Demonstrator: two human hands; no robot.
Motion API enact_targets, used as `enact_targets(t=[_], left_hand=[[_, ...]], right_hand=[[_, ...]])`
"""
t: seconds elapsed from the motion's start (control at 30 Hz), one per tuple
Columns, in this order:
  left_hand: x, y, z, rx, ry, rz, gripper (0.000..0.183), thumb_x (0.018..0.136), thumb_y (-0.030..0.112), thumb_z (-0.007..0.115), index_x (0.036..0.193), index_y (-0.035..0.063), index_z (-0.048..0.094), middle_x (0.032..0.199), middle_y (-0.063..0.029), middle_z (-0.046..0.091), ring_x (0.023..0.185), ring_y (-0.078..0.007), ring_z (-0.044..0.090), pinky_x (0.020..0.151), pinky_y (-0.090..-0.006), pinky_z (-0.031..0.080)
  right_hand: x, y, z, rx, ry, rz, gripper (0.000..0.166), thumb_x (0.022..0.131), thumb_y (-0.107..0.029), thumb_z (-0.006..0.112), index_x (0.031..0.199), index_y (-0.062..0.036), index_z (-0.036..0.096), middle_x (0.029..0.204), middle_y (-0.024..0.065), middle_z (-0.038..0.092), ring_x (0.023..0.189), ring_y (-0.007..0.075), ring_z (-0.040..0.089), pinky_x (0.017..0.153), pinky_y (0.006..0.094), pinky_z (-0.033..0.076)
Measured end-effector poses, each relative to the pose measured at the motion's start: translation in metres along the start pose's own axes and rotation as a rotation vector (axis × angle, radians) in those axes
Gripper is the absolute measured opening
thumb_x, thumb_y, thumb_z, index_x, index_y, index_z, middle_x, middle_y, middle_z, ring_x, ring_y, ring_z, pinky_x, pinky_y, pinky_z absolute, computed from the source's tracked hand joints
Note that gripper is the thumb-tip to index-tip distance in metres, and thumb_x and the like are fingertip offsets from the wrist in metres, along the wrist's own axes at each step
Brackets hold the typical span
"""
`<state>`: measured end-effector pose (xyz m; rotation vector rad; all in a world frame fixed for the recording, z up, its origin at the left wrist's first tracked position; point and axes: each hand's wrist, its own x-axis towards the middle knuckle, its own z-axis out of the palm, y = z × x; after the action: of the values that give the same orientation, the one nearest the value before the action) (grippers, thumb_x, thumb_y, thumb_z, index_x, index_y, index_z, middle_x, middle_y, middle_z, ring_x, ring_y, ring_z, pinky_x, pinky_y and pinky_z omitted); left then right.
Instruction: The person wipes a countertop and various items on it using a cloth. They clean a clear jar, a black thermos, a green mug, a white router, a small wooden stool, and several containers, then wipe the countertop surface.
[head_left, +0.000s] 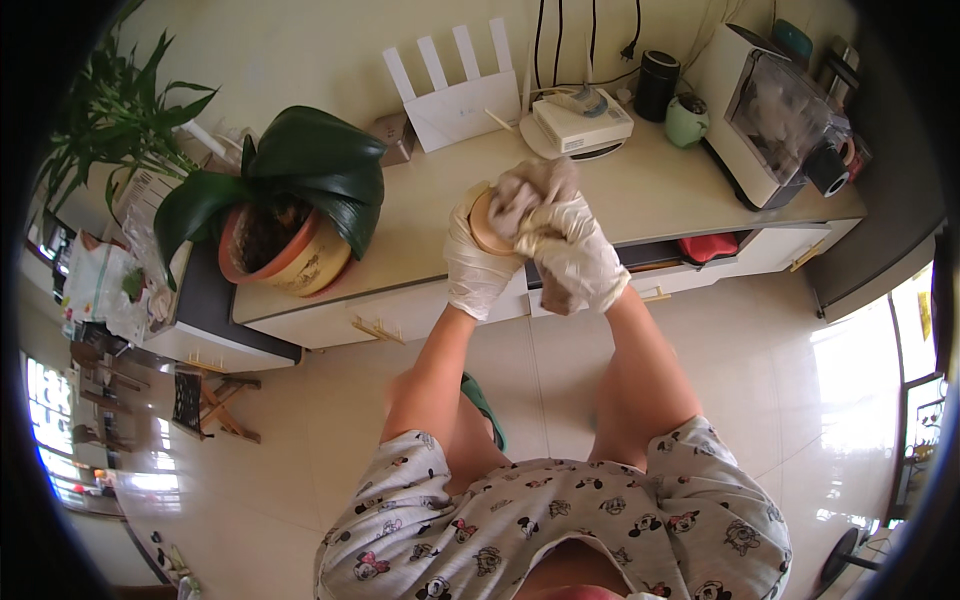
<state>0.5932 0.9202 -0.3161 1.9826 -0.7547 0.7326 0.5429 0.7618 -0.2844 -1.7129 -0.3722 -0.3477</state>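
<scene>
My left hand (480, 262), in a white disposable glove, grips a round tan object (487, 223) whose rim faces to the right. It may be a cup or a small pot; the glove and cloth hide most of it. Bunched in my right hand (577, 247), also gloved, is a greyish-beige cloth (536, 191) pressed against the object's open side or top. A loose end of the cloth hangs below the right palm. Both hands are raised over the front edge of a long cabinet (420, 225) with a pale top.
On the cabinet stand a potted broad-leaved plant (300, 277), a white router (465, 109), a small white box (583, 124), a black canister (657, 86), a green mug (686, 120) and a white appliance (780, 127). Below, an open compartment holds a red item (707, 247). A folding stool (217, 409) stands left.
</scene>
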Motion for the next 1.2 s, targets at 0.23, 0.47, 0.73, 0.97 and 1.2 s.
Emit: enact_targets(t=[0.23, 0.47, 0.73, 0.97, 1.2], left_hand=[[0.005, 0.015, 0.003, -0.234, -0.041, -0.108, 0.069, 0.07, 0.025, 0.087, 0.127, 0.0034, 0.054, 0.129, -0.0117, 0.059, 0.11, -0.0261, 0.062, 0.092, -0.0357, 0.052], [0.004, -0.008, 0.004, -0.223, 0.003, -0.087, 0.092, 0.062, 0.02, 0.095, 0.135, 0.003, 0.042, 0.127, -0.0127, 0.058, 0.111, -0.0231, 0.062, 0.096, -0.0356, 0.051], [0.012, 0.023, 0.004, -0.287, -0.142, -0.23, 0.079, 0.063, 0.017, 0.093, 0.128, 0.0059, 0.05, 0.125, -0.0122, 0.061, 0.109, -0.0216, 0.062, 0.094, -0.037, 0.053], [-0.001, 0.011, 0.014, -0.406, 0.07, -0.266, 0.073, 0.064, 0.015, 0.092, 0.123, 0.0039, 0.051, 0.117, -0.0075, 0.063, 0.107, -0.0183, 0.061, 0.094, -0.033, 0.051], [0.016, 0.022, 0.004, -0.401, -0.2, -0.158, 0.071, 0.071, 0.014, 0.088, 0.131, 0.004, 0.051, 0.12, -0.0069, 0.062, 0.111, -0.0192, 0.061, 0.097, -0.0336, 0.05]], right_hand=[[0.03, 0.0, 0.009, 0.006, 0.271, 0.037, 0.015, 0.087, -0.009, 0.07, 0.096, 0.0022, 0.069, 0.102, 0.0185, 0.062, 0.093, 0.0307, 0.059, 0.081, 0.0377, 0.049], [0.007, -0.02, -0.004, -0.189, -0.033, -0.108, 0.014, 0.082, -0.011, 0.074, 0.092, -0.002, 0.072, 0.094, 0.0181, 0.065, 0.093, 0.0325, 0.06, 0.082, 0.0404, 0.048], [0.037, -0.016, 0.002, -0.175, 0.301, 0.092, 0.013, 0.083, -0.009, 0.071, 0.092, 0.0011, 0.071, 0.104, 0.0175, 0.062, 0.101, 0.0324, 0.059, 0.087, 0.0386, 0.048], [0.007, -0.024, -0.002, -0.266, 0.107, -0.093, 0.005, 0.078, -0.003, 0.07, 0.082, -0.002, 0.067, 0.096, 0.0154, 0.061, 0.096, 0.031, 0.056, 0.083, 0.0406, 0.047], [0.032, -0.019, 0.005, -0.374, 0.173, -0.165, 0.011, 0.079, -0.007, 0.068, 0.087, -0.0014, 0.072, 0.101, 0.0204, 0.061, 0.093, 0.0372, 0.058, 0.082, 0.0436, 0.049]])
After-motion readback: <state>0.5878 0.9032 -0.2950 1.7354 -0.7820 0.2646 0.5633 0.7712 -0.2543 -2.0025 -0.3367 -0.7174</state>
